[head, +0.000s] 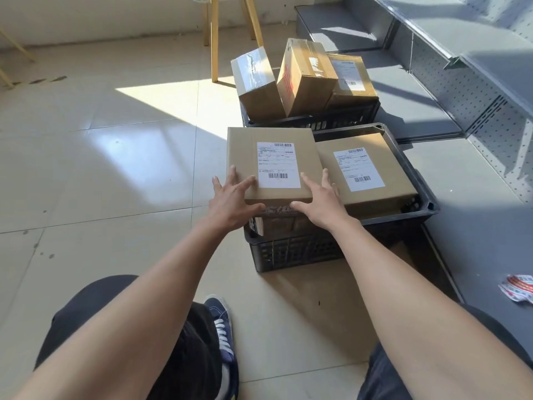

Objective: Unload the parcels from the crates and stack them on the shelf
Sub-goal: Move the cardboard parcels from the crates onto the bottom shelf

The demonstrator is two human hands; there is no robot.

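Atop near crate [291, 251], flat parcel [245, 157] lies beside 2nd parcel [395, 180]. Left hand [230, 202] & right hand [320, 203]: fingers spread, flanking near corners, no grip yet. Step: pickup. Next, likely: clamp both sides, lift, carry to shelf [476, 53].

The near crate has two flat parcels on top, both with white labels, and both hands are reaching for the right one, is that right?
Not quite. In the head view both hands, left hand and right hand, are on the left parcel, not the right parcel. Both do carry white labels, atop the near crate.
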